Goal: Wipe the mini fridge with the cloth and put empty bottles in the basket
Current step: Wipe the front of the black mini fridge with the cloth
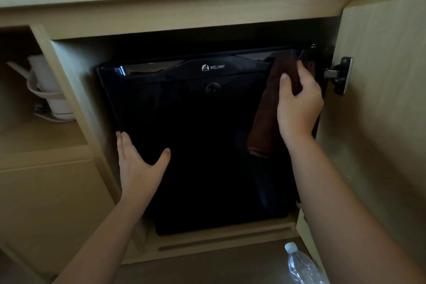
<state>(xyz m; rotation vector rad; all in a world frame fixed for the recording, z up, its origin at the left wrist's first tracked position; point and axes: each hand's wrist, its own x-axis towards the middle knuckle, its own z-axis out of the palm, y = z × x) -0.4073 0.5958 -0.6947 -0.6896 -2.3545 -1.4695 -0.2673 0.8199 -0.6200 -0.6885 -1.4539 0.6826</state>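
Fridge [207, 145] sat in the cabinet niche, with narrow gaps at both sides. My left hand [138, 163] lay flat on its door near the left edge, fingers straight and spread. My right hand [299, 104] gripped the brown cloth [267, 110] at the top right corner, fingers curled round it, close to the hinge [341, 75] of the open cabinet door [380, 99]. Bottle [299, 265] stood on the floor, lower right, beside my right forearm.

glossy black fridge [207, 145], brown cloth [267, 110], matt wood cabinet [380, 76]

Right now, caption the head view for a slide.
Right hand grips brown cloth on mini fridge; left hand flat on its front.
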